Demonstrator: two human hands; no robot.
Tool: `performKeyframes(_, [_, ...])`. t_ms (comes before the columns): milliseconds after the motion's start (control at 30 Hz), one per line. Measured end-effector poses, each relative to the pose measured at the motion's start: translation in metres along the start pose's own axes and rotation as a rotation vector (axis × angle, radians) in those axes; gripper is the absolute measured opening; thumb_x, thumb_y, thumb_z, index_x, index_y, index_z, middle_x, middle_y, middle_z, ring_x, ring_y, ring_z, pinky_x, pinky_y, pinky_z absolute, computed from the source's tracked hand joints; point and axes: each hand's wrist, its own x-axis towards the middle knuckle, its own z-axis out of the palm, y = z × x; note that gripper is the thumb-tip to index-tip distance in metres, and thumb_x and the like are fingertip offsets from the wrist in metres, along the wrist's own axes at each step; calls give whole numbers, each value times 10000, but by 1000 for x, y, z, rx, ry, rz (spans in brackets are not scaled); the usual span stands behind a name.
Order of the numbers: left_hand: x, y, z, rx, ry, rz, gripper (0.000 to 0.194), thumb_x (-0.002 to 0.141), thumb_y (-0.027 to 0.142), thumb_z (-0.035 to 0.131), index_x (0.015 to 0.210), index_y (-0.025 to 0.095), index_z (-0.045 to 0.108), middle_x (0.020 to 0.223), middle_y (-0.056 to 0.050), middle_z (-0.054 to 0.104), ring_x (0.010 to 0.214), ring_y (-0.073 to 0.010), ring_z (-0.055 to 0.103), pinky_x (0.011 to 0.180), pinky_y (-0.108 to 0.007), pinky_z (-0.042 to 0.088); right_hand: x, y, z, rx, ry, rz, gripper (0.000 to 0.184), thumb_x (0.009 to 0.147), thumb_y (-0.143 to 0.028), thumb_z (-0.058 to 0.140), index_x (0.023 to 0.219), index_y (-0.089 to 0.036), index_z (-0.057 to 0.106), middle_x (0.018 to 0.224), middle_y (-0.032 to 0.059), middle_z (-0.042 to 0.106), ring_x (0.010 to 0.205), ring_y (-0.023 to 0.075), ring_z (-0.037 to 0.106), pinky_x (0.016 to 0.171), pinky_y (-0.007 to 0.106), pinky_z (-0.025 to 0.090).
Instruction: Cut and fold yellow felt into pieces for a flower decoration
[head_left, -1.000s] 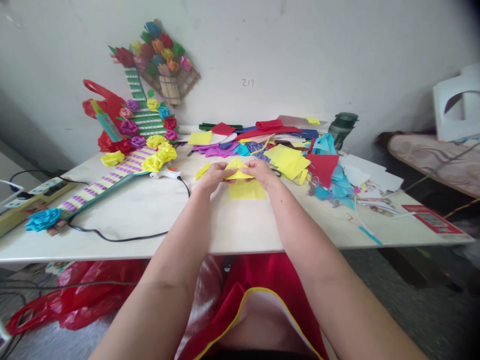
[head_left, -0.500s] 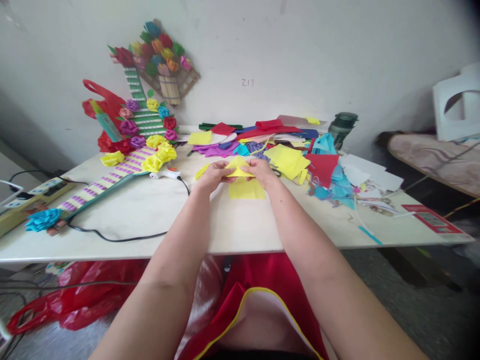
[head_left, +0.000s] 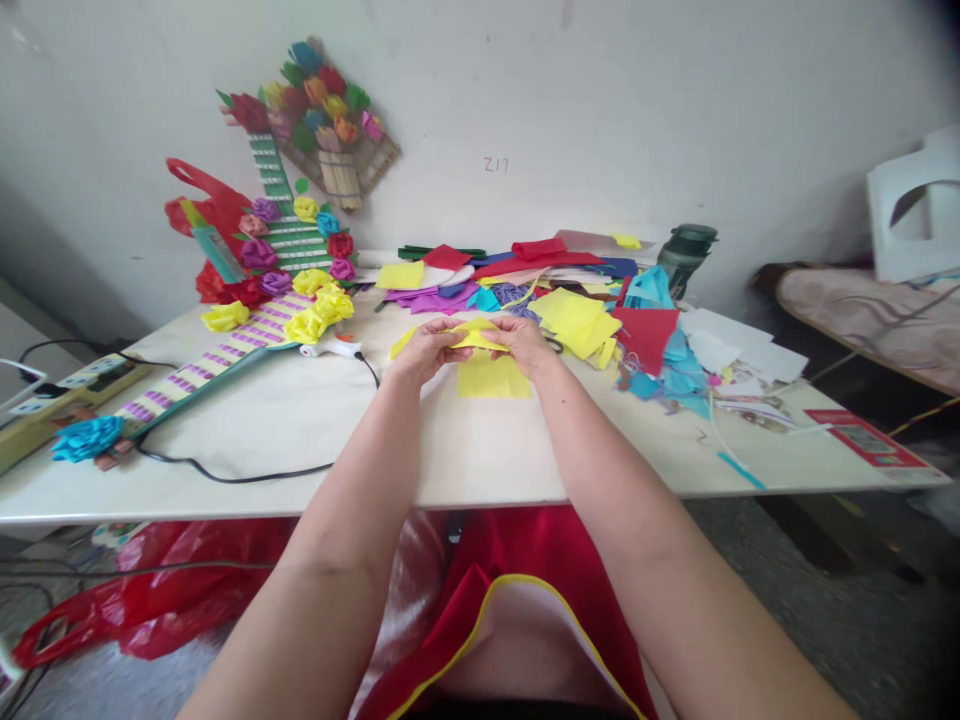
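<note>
Between my two hands is a yellow piece of crepe paper (head_left: 477, 334), its upper part folded down. My left hand (head_left: 433, 348) pinches its left end and my right hand (head_left: 521, 342) pinches the right end. A flat yellow square (head_left: 495, 378) lies on the table just below the held piece. Another bit of yellow paper (head_left: 403, 343) shows beside my left hand. To the right of my right hand lies a stack of yellow sheets (head_left: 577, 322), with a dark ring-shaped thing partly hidden at its edge.
A white glue gun (head_left: 331, 348) with a black cord lies left of my hands, beside paper-flower decorations (head_left: 315, 310). Coloured sheets (head_left: 517, 265) are piled along the wall. Blue and red scraps (head_left: 649, 340), a dark bottle (head_left: 686, 255) and white paper (head_left: 750, 345) are at right.
The top of the held yellow paper, which stood up as a peak, is now folded down into a narrower strip. Both hands stay in nearly the same place.
</note>
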Motion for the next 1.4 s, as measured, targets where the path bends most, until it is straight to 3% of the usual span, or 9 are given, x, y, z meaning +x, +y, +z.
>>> performKeyframes(333, [-1,1,0,-25,5,-2,178,654,99,685,825,121,638,655,-23,662,536,-117,650,579,-226,555,-1,-2,1,37,-20,-8,168,540,-193,771,702,-158,745,743,37,714,587,113,591,481,217,477])
performKeyframes(533, [0,2,1,-21,20,7,169,625,112,663,791,120,635,628,-26,648,543,-130,649,599,-250,557,-3,-3,0,28,-63,-36,143,556,-191,692,682,-153,744,661,23,697,475,89,540,486,234,486])
performKeyframes(733, [0,4,1,-20,40,19,160,649,236,586,736,112,638,649,-42,635,561,-151,647,627,-297,565,-3,-3,-4,18,-108,-115,202,632,-325,630,614,-149,725,637,44,677,546,132,567,489,252,495])
performKeyframes(867, [0,4,1,55,62,28,197,615,206,608,790,118,632,673,-29,624,548,-133,631,627,-298,569,-2,-1,-4,-72,-61,-126,252,620,-397,697,647,-149,729,727,62,696,679,164,606,507,242,496])
performKeyframes(1067, [1,2,4,153,124,115,238,575,172,599,807,124,616,634,-4,593,554,-131,620,627,-308,579,3,6,0,-216,10,-182,257,555,-370,778,657,-142,720,639,15,648,623,131,568,521,250,505])
performKeyframes(1233, [4,3,4,85,190,126,215,611,272,590,777,136,602,621,-22,620,575,-151,629,605,-303,570,6,10,0,-229,19,-199,212,561,-320,769,680,-148,734,675,28,676,648,148,600,560,278,523])
performKeyframes(1400, [6,2,2,92,312,62,401,655,517,677,781,146,593,570,-21,609,517,-148,618,534,-259,523,7,10,1,-273,38,-232,199,593,-323,759,697,-154,741,717,42,693,677,166,619,571,289,527])
